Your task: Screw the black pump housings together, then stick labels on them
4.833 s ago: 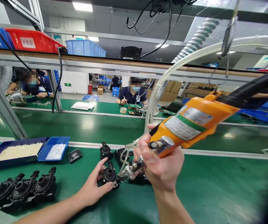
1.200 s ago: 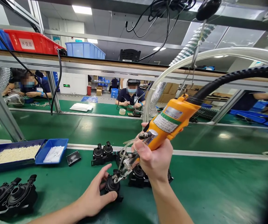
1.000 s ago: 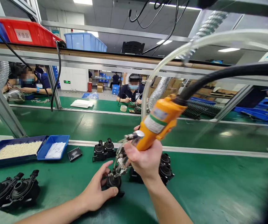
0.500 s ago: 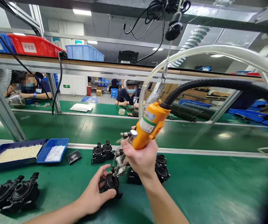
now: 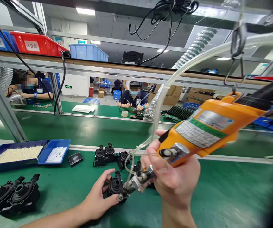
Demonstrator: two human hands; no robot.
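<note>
My right hand (image 5: 172, 177) grips an orange powered screwdriver (image 5: 203, 123), which hangs from a hook and has a clear feed tube (image 5: 162, 98). Its metal nose (image 5: 133, 186) slants down to the left and meets the lower right side of a small black pump (image 5: 116, 185), close to my left thumb. Fingers and thumb of my left hand (image 5: 98, 196) are curled round that pump on the green bench. The tool and my right hand partly hide more black pumps behind, among them a pump (image 5: 123, 160).
Two black pumps (image 5: 13, 194) lie at the left. Behind them are a blue tray (image 5: 8, 166) of pale small parts, a blue bin (image 5: 66, 148) and a small dark box (image 5: 75, 159). Two upright pumps (image 5: 104, 155) stand mid-bench. Masked people sit beyond the frame.
The screwdriver has swung from steep to a low slant, its body moving right and nearer. Its nose has shifted from the pump's top rim to the lower right side. My left hand stays on the pump.
</note>
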